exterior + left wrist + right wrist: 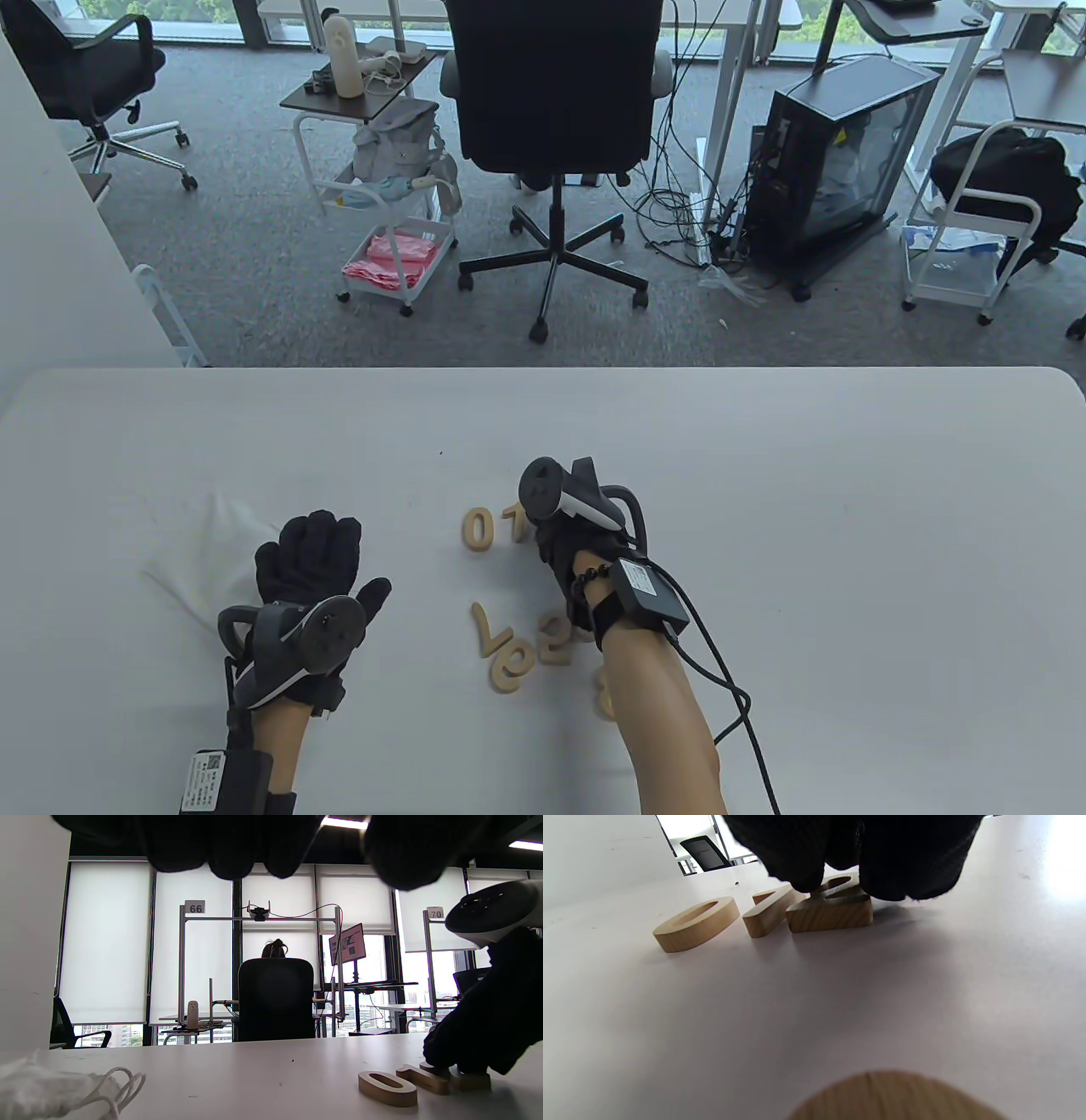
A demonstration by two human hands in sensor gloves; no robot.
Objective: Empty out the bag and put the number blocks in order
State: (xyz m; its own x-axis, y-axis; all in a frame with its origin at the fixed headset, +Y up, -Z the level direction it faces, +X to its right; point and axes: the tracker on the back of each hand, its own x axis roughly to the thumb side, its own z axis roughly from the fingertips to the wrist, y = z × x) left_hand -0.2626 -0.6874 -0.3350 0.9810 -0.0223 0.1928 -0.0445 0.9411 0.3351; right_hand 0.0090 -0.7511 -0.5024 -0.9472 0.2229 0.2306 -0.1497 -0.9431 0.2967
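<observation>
- Table view: the right hand (567,543) reaches forward over the white table (848,526), its fingers hidden under the tracker, at the right end of a row begun by the 0 block (478,527) and the 1 block (517,525). The row's long axis runs left to right across the table. Nearer the person lie the loose blocks (517,652), well apart from the row and just left of the right forearm (this hand is plainly the closer one to them). The left hand (314,564) rests flat, fingers straight and together, thumb out, on the edge of the white cloth bag (199,556).
- Left wrist view: the bag (38,1090) lies slack with its drawstring loose; whether anything remains inside cannot be told, though it looks flat. Across the table the right hand's fingertips (445,1060) press down on a third block (471,1079) touching the 1.
- Right wrist view: gloved fingertips (806,870) sit curled on top of what looks like a 2 block (831,910), flat on the table and butted against the 1 block (768,914), with the 0 block (695,923) just beyond (a pinch or a mere press cannot be settled). The next number, by judgement, lies behind this hand, toward the person.
</observation>
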